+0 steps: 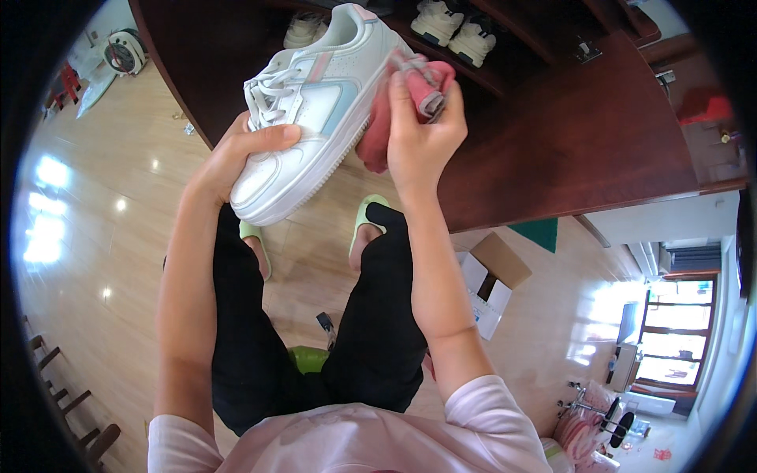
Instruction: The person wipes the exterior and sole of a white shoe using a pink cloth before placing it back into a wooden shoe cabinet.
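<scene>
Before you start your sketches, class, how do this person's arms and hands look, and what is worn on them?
The left hand and right hand are bare, with no gloves and no rings visible. The forearms are uncovered, with no watch or bracelet showing. Short, loose, pale pink sleeves, plain as far as shows, cover the upper arms.

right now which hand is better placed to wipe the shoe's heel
Right, likely: the right hand holds the red cloth by the heel of the white shoe, while the left hand grips it near the toe.

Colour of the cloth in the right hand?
Crumpled fabric cloth: pinkish red with some grey; head view.
</scene>
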A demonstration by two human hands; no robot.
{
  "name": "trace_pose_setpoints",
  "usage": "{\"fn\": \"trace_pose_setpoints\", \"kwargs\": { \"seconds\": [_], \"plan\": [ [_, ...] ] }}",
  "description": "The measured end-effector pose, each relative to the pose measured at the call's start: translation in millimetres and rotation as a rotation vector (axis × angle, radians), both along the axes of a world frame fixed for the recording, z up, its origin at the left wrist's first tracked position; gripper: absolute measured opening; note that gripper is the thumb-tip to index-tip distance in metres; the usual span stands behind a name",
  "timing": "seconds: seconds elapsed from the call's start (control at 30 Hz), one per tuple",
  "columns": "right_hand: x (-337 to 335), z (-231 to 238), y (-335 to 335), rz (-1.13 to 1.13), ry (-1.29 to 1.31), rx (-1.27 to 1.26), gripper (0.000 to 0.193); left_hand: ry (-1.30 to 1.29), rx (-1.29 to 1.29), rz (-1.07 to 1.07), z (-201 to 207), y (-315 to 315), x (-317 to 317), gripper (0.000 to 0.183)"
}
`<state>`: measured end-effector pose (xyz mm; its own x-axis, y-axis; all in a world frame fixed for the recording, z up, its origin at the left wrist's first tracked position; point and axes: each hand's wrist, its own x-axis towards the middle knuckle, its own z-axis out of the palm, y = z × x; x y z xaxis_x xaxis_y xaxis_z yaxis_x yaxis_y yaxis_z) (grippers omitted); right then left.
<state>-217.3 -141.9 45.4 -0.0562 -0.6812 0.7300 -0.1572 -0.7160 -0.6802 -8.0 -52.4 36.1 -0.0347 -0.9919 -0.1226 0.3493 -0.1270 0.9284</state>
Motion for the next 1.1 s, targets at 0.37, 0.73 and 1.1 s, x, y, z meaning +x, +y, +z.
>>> {"fn": "trace_pose_setpoints", "kwargs": {
  "seconds": [0.37,0.73,1.1],
  "plan": [
    [43,2,74,0.368,0.363,-0.026,0.029,0.298,-0.049,0.178,-9,-19,7,0.064],
    [43,0,46,0.165,0.297,0.021,0.026,0.120,-0.001,0.312,-19,-16,-7,0.062],
    [41,4,39,0.085,0.375,-0.063,0.033,-0.088,-0.105,0.337,-23,-14,-14,0.056]
  ]
}}
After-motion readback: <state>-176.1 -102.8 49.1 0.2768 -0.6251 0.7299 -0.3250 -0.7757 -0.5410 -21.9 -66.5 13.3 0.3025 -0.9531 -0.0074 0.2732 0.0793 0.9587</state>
